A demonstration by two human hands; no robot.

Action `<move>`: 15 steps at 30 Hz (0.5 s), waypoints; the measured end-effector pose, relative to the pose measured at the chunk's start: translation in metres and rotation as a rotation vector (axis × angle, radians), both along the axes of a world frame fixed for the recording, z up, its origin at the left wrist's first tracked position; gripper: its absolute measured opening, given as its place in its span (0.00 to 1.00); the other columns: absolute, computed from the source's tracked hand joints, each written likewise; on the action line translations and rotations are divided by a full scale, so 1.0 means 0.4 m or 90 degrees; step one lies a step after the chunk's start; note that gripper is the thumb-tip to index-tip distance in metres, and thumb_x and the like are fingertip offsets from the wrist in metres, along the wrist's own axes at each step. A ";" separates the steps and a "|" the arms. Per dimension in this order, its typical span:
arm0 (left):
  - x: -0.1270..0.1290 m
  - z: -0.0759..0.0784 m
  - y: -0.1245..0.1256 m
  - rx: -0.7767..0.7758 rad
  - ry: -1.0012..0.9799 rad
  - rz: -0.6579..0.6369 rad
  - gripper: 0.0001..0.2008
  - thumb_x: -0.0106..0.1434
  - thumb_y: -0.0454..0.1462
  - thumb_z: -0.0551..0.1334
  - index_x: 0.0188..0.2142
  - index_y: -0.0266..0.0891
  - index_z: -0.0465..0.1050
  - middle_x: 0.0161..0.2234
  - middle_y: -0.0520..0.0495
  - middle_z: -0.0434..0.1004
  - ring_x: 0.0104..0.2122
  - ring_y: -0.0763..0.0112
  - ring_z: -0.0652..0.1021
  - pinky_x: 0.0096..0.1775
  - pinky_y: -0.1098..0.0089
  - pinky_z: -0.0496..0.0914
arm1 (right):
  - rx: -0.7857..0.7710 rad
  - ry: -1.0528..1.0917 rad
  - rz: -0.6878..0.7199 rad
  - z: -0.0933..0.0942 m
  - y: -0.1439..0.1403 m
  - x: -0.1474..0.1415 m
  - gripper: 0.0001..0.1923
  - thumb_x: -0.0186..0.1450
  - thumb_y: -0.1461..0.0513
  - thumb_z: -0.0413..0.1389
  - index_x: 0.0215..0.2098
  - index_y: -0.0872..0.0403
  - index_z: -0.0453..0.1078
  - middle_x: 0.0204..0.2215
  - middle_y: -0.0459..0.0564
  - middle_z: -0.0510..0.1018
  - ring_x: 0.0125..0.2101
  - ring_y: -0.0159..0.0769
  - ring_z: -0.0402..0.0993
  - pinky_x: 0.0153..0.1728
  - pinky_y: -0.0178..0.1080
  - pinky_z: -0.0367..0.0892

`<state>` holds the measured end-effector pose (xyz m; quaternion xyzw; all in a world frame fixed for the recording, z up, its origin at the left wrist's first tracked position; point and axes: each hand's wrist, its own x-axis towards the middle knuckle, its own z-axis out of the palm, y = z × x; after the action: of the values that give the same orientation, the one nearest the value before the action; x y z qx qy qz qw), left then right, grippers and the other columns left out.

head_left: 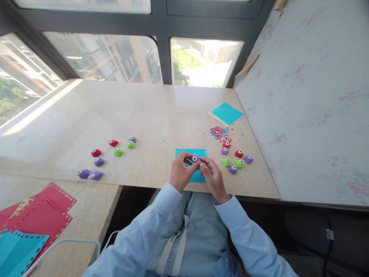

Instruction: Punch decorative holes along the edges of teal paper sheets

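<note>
A small purple paper punch (195, 158) with a white round top is held over a blue sheet of paper (191, 152) near the table's front edge. My left hand (182, 172) is closed on its left side, thumb and fingers bent around it. From the right, my right hand (213, 176) is also closed, its fingertips at the punch. The sheet beneath has small punched holes along its top and right edges. My hands hide much of the sheet, and I cannot tell whether the punch grips its edge.
Several red, green and purple punches (117, 152) stand at left; another group (239, 164) stands at right. Behind the right group lie red and blue paper bits (220, 133) and a blue sheet (226, 113). Punched red sheets (47, 211) and a white cable (75, 241) lie at lower left.
</note>
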<state>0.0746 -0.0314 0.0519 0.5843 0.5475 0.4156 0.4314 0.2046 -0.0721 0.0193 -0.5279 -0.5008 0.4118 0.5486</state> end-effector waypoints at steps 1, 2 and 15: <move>0.010 -0.011 -0.007 0.018 0.015 0.005 0.10 0.54 0.39 0.68 0.33 0.39 0.71 0.30 0.50 0.78 0.28 0.71 0.77 0.31 0.70 0.71 | -0.012 0.015 -0.011 0.006 -0.006 -0.007 0.17 0.68 0.52 0.53 0.49 0.53 0.69 0.37 0.50 0.79 0.33 0.35 0.76 0.31 0.36 0.71; 0.018 -0.022 -0.014 0.041 0.039 0.005 0.09 0.55 0.38 0.67 0.33 0.39 0.71 0.30 0.50 0.78 0.28 0.71 0.77 0.31 0.70 0.71 | -0.024 0.021 -0.023 0.012 -0.010 -0.013 0.18 0.67 0.51 0.54 0.49 0.53 0.69 0.39 0.51 0.79 0.35 0.36 0.76 0.32 0.37 0.72; -0.002 -0.081 0.009 0.278 0.305 -0.170 0.15 0.63 0.40 0.63 0.47 0.38 0.68 0.44 0.41 0.76 0.46 0.60 0.76 0.47 0.60 0.72 | 0.027 -0.320 -0.109 0.055 0.037 0.089 0.15 0.64 0.58 0.55 0.45 0.56 0.75 0.46 0.58 0.77 0.46 0.44 0.74 0.46 0.46 0.72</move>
<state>0.0738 -0.0280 0.0196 0.8102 0.4499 0.3141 0.2063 0.2403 -0.0573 0.0411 -0.6423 -0.5838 0.2091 0.4505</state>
